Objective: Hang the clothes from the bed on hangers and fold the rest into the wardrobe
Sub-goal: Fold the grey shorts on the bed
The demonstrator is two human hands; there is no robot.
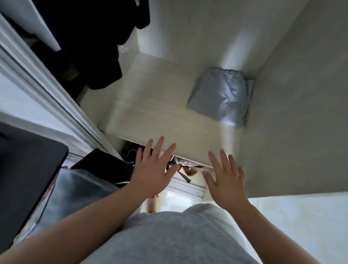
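Head view looks down into the wardrobe, and both hands are empty. The left grip (pixel 153 168) and the right grip (pixel 226 182) hover side by side, palms down and fingers spread, over the front edge of the shelf (pixel 149 111). Neither touches any cloth, and whether the fingertips rest on the board I cannot tell.

Beyond the right grip, deep in the corner where the shelf meets the side wall (pixel 314 105), lies the folded garment (pixel 221 96). It is a pale blue-grey piece, thin and slightly glossy, folded to a rough rectangle with soft creases and what looks like a gathered edge at the back. It sits flat and looks settled, so I judge that one folded item is done with and a new one not yet begun.

Up and to the left of the left grip hang dark clothes (pixel 83 22), matt and nearly black, with a small pale label showing. They are well apart from the folded piece.

The shelf is smooth, pale laminate with a faint grain, bare between the hands and the garment. The next move, I reckon, calls for turning away to fetch another piece; the bed is not in sight from here. A further folded item would fit beside the first, on the shelf ahead of the left grip.

Nearest the camera is the person's grey top (pixel 177 242), thick and fleecy.
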